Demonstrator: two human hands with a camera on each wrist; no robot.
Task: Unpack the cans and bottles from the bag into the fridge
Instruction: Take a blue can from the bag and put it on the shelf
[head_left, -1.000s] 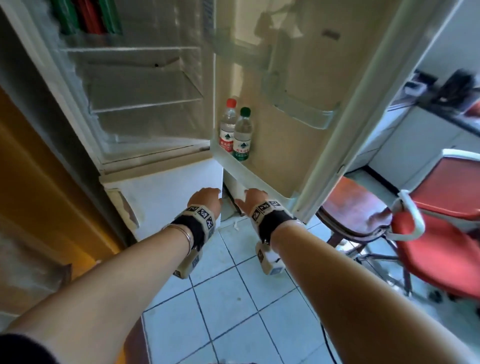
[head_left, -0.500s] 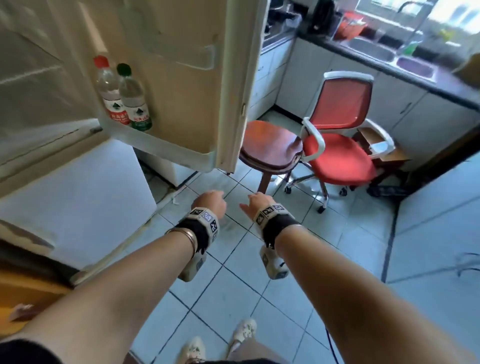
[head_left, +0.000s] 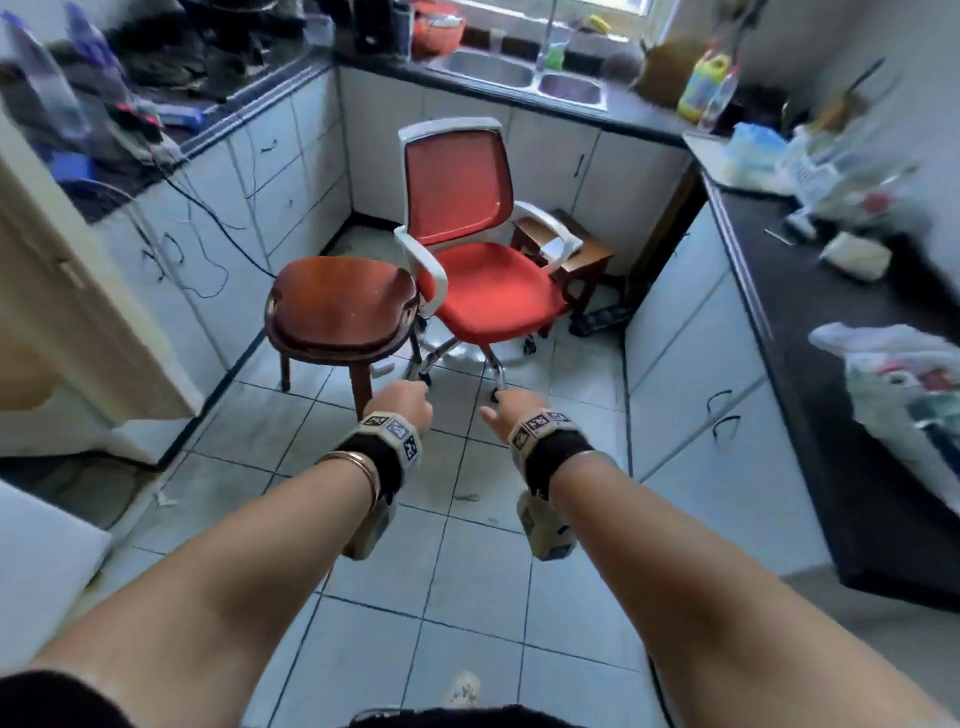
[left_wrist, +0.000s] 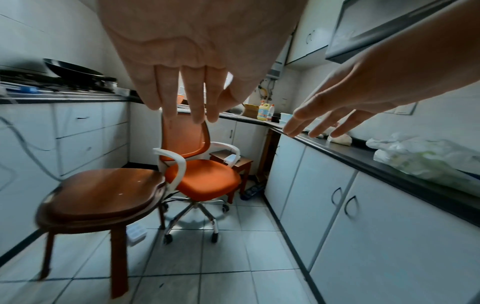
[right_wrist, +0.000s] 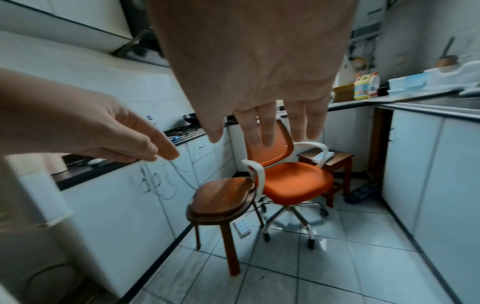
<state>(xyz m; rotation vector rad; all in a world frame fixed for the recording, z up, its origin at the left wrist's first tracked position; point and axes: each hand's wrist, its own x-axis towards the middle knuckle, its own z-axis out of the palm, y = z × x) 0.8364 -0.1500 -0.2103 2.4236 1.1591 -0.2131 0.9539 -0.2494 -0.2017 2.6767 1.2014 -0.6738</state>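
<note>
A white plastic bag (head_left: 904, 384) with coloured items inside lies on the black counter (head_left: 779, 291) at the right; the left wrist view shows the bag (left_wrist: 420, 158) too. My left hand (head_left: 402, 402) and right hand (head_left: 511, 408) hover side by side over the floor tiles, well left of the bag. Both are empty. In the wrist views the left hand's fingers (left_wrist: 192, 102) and the right hand's fingers (right_wrist: 267, 127) hang straight and relaxed. The fridge door's edge (head_left: 78, 291) shows at the far left; its shelves and bottles are out of view.
A brown wooden stool (head_left: 340, 306) and a red office chair (head_left: 483, 280) stand just ahead of my hands. A small wooden table (head_left: 566, 249) sits behind the chair. White cabinets (head_left: 691, 364) line both sides, and a steel sink (head_left: 524, 78) is at the back.
The view has swung right, away from the open fridge and its two door bottles, toward the kitchen and the counter with the bag. Both hands stayed out front and empty.
</note>
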